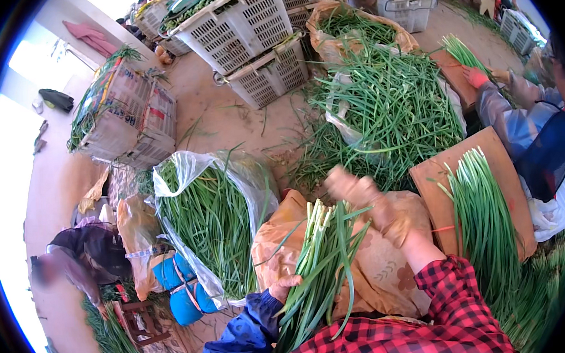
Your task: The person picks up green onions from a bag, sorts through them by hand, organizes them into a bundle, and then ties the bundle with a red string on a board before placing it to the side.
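Left hand (pixel 284 286) is clamped round the lower part of a bundle of green stalks (pixel 317 265), fingers curled under it, the bundle lying slantwise across the person's lap on a patterned tan cloth (pixel 378 261). Right hand (pixel 368 203) is up near the pale cut ends at the top of the bundle; it is blurred, so I cannot tell whether it is pinching a stalk or spread.

Several stalks bend loose off the bundle's right side. With only one hand gripping low down, I'd judge those strays could slide out and drop onto the cloth or the floor. A tug at the top could also pull neighbours crooked, so the cut ends no longer line up.

Just beside the lap's left edge stands an open plastic bag (pixel 185 176) full of stalks, and a brown board (pixel 437 173) with a laid-out row sits at the right; a careless elbow might sweep either.
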Available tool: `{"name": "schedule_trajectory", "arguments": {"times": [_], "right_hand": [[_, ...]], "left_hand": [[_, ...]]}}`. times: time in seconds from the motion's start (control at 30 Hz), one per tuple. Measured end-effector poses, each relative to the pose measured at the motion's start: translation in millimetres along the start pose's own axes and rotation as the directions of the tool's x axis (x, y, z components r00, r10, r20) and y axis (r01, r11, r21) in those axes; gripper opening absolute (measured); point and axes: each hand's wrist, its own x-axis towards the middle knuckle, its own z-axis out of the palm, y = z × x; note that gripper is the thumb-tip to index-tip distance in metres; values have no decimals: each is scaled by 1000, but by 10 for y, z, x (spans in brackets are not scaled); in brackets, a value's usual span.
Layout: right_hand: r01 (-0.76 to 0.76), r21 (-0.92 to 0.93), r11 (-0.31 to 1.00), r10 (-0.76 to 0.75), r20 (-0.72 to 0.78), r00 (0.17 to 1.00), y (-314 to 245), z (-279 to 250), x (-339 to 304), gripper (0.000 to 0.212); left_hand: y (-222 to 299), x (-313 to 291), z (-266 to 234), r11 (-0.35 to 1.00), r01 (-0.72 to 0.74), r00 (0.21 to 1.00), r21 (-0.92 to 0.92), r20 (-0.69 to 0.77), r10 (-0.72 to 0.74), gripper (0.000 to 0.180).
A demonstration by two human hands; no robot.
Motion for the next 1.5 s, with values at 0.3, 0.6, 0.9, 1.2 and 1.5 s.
{"name": "schedule_trajectory", "arguments": {"times": [0.3, 0.6, 0.9, 1.2, 1.5], "right_hand": [[-183, -72, 980, 197, 347, 917, 25, 153, 260, 68], [-186, -235, 954, 191, -3, 982, -394, 367, 265, 66], [-476, -432, 766, 630, 358, 689, -225, 117, -535, 54], [-179, -37, 983, 180, 365, 913, -328, 1189, 87, 39], [64, 193, 979, -57, -39, 998, 146, 1031, 22, 45]], "left_hand": [[-62, 0, -102, 858, 314, 928, -406, -59, -367, 75], [-69, -62, 152, 946, -248, 957, 211, -102, 273, 70], [839, 150, -95, 972, -211, 975, -108, 56, 217, 53], [1492, 547, 983, 581, -423, 875, 695, 148, 461, 64], [505, 169, 651, -157, -137, 830, 978, 200, 521, 74]]}}
